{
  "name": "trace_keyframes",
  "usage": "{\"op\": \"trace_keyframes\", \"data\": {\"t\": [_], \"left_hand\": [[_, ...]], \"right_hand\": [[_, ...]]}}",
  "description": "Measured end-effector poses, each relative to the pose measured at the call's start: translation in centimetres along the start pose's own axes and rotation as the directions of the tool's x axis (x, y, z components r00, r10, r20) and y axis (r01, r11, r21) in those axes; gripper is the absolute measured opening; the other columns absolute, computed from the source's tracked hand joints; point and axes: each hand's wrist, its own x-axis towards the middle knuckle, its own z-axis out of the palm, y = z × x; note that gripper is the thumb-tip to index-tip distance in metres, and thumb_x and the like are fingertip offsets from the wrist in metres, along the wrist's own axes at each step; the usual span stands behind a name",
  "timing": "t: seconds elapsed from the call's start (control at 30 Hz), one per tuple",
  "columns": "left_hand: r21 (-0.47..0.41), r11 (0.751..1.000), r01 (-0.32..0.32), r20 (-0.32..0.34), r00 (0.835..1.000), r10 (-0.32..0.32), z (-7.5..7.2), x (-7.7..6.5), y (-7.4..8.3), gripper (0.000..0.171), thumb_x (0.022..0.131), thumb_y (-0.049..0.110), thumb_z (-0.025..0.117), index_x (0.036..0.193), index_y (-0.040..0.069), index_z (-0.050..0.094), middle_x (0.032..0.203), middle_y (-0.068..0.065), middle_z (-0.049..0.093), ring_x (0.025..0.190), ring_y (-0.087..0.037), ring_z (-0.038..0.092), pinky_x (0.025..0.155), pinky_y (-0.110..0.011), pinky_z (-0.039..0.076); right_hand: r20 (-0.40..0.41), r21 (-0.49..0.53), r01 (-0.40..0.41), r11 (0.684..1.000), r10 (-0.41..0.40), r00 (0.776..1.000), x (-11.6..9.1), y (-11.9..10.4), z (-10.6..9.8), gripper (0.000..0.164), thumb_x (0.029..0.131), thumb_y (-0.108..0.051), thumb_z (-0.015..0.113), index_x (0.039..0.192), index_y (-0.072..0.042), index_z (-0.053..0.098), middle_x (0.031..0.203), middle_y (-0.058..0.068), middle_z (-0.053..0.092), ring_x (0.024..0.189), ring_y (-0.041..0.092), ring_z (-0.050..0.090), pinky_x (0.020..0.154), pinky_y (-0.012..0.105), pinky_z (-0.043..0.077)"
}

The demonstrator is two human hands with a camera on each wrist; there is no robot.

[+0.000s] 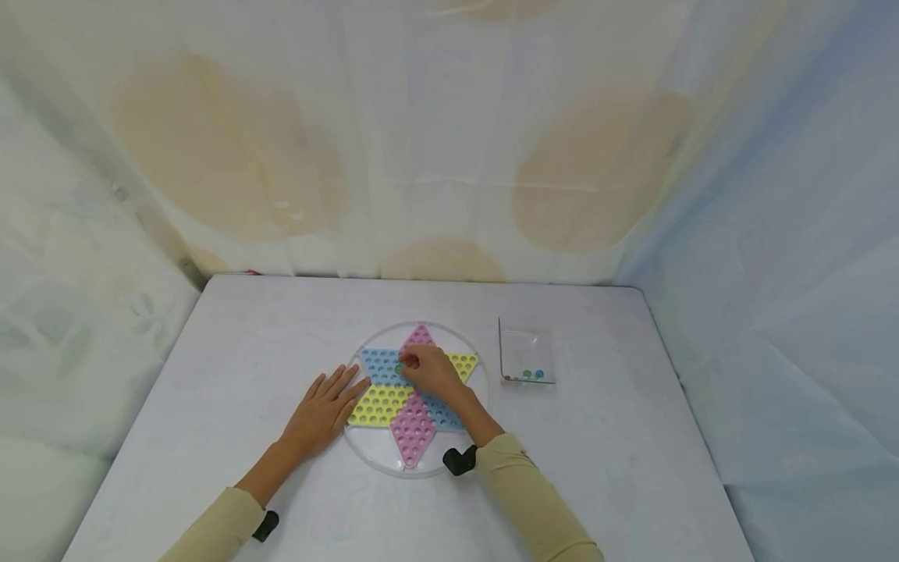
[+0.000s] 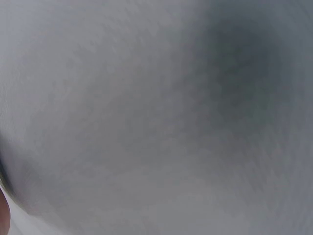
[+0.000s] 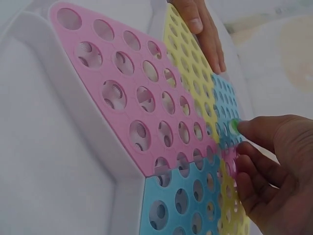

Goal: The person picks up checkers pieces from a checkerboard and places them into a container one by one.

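Note:
A round Chinese checkers board [image 1: 379,460] lies on the table, its star of pink, yellow and light blue triangles full of holes. Above its blue upper-left part, my right hand [image 1: 431,372] pinches a green marble [image 3: 234,127]. In the right wrist view the thumb meets the marble at a blue section; the other fingers are curled. My left hand [image 1: 323,414] rests with spread fingers at the board's left rim, fingertips touching the edge by the blue and yellow parts. The left wrist view shows mostly a blurred pale surface.
A clear square box [image 1: 527,355] stands right of the board, with several green, blue and orange marbles along its near side. The white table [image 1: 597,468] ends at a curtain [image 1: 428,156] behind; other cloth hangs on both sides.

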Motion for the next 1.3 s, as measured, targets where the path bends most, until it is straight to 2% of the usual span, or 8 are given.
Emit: {"op": "trace_keyframes", "data": {"t": [0.27, 0.47, 0.7, 1.0, 1.3], "left_hand": [[-0.015, 1.0, -0.009, -0.052, 0.999, 0.008, 0.5, -0.2, 0.0, 0.049, 0.105, 0.03, 0.049, 0.152, 0.018, 0.046, 0.161, -0.009, 0.032, 0.148, -0.032, 0.022, 0.117, -0.055, 0.017], [-0.009, 1.0, 0.0, -0.031, 1.0, 0.0, 0.6, -0.2, -0.1, 0.05, 0.105, 0.03, 0.05, 0.153, 0.019, 0.044, 0.161, -0.008, 0.03, 0.149, -0.031, 0.021, 0.118, -0.055, 0.014], [-0.01, 1.0, 0.003, -0.012, 1.0, -0.003, 0.5, -0.2, -0.1, 0.05, 0.105, 0.03, 0.049, 0.153, 0.019, 0.043, 0.162, -0.008, 0.028, 0.15, -0.031, 0.019, 0.119, -0.054, 0.012], [0.001, 1.0, 0.001, -0.012, 1.0, -0.001, 0.3, 0.0, -0.1, 0.051, 0.104, 0.03, 0.05, 0.153, 0.019, 0.044, 0.162, -0.008, 0.029, 0.149, -0.031, 0.02, 0.118, -0.054, 0.013], [0.003, 1.0, 0.01, -0.007, 1.0, -0.01, 0.2, 0.0, 0.0, 0.051, 0.104, 0.031, 0.051, 0.153, 0.019, 0.044, 0.162, -0.009, 0.029, 0.149, -0.032, 0.02, 0.118, -0.055, 0.013]], "right_hand": [[0.026, -0.039, -0.036, 0.999, 0.037, 0.999, 0.1, -0.2, 0.3, 0.016, 0.092, -0.014, 0.07, 0.107, -0.011, 0.075, 0.092, -0.004, 0.067, 0.082, 0.009, 0.06, 0.069, 0.025, 0.05], [0.022, -0.072, -0.051, 0.996, 0.053, 0.998, 0.2, -0.4, 0.5, 0.014, 0.092, -0.016, 0.071, 0.105, -0.014, 0.075, 0.092, -0.005, 0.067, 0.081, 0.009, 0.06, 0.066, 0.025, 0.049], [0.01, -0.095, -0.031, 0.995, 0.032, 0.999, 0.2, -0.4, 0.6, 0.012, 0.092, -0.017, 0.07, 0.103, -0.014, 0.075, 0.091, -0.005, 0.067, 0.079, 0.008, 0.059, 0.065, 0.024, 0.048], [0.0, -0.045, -0.007, 0.999, 0.007, 1.0, 0.0, -0.4, 0.0, 0.014, 0.093, -0.013, 0.069, 0.105, -0.009, 0.074, 0.094, -0.001, 0.069, 0.084, 0.01, 0.062, 0.074, 0.024, 0.052], [-0.033, 0.032, -0.012, 0.999, 0.013, 0.999, -0.3, -0.3, -1.8, 0.015, 0.094, -0.011, 0.067, 0.107, -0.006, 0.073, 0.094, 0.001, 0.07, 0.086, 0.014, 0.064, 0.077, 0.028, 0.053]]}}
